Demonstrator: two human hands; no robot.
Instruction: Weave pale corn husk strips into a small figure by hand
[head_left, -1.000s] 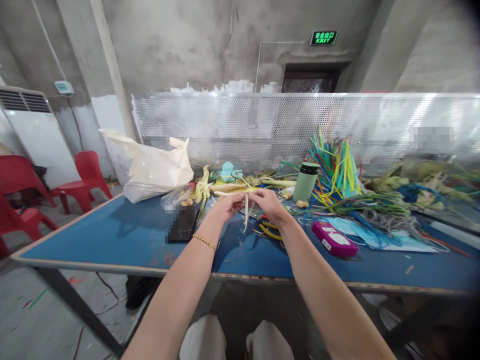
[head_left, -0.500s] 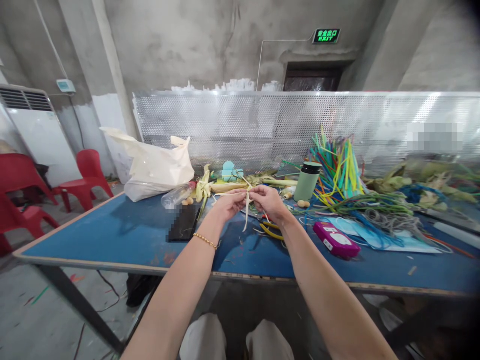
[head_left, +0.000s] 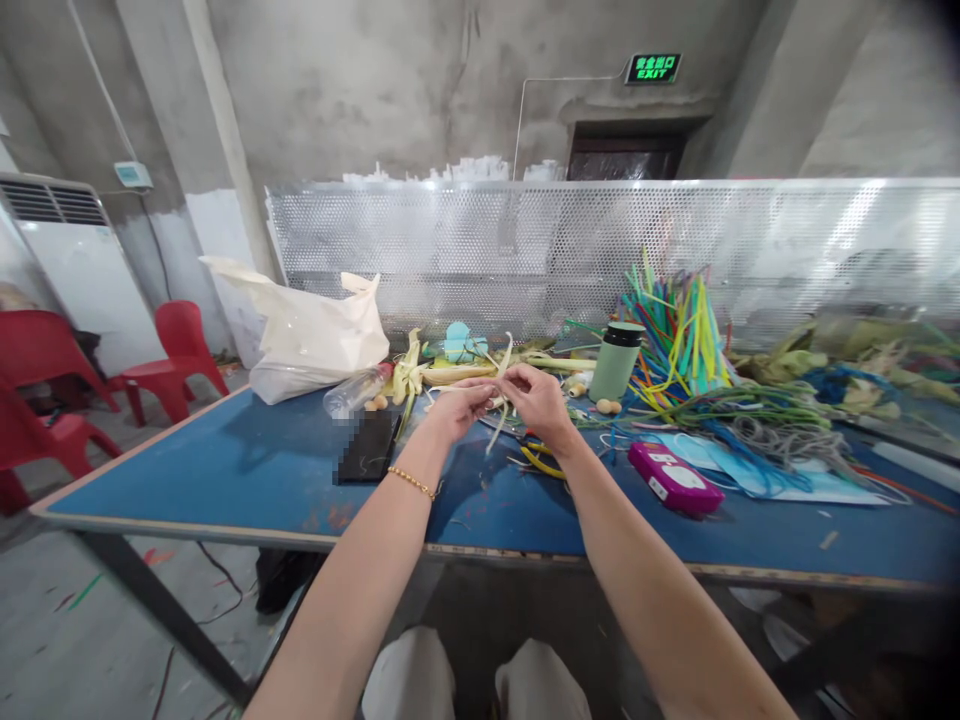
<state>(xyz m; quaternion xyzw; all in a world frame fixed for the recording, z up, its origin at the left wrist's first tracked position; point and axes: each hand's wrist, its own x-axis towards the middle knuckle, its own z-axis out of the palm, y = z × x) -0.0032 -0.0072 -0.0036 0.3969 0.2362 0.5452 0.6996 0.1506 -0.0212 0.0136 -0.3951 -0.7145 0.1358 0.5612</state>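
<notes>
Pale strips of corn husk (head_left: 498, 428) are pinched between my two hands above the blue table (head_left: 247, 480). One end hangs below my fingers, and another strip sticks up beyond them. My left hand (head_left: 466, 404), with a gold bead bracelet at its wrist, is closed on the husk from the left. From the right, my right hand (head_left: 538, 402) grips it with bent fingers, nearly touching the left. The exact point of grip is partly hidden by the fingers. Yellow-handled pliers (head_left: 541, 460) lie under my right hand. Behind my hands lie more pale husks (head_left: 457, 375).
A white plastic bag (head_left: 322, 335), a clear bottle (head_left: 356, 392) and a black phone (head_left: 371, 447) are left. Rightward stand a green tumbler (head_left: 615, 365), a purple box (head_left: 675, 478), colourful strips (head_left: 682, 340) and tangled cords (head_left: 780, 440). A perforated metal panel (head_left: 450, 240) runs behind.
A pale strip now points upward beyond my fingers, where it did not stand before. My right hand's fingers have curled more. My left hand has hardly moved.
</notes>
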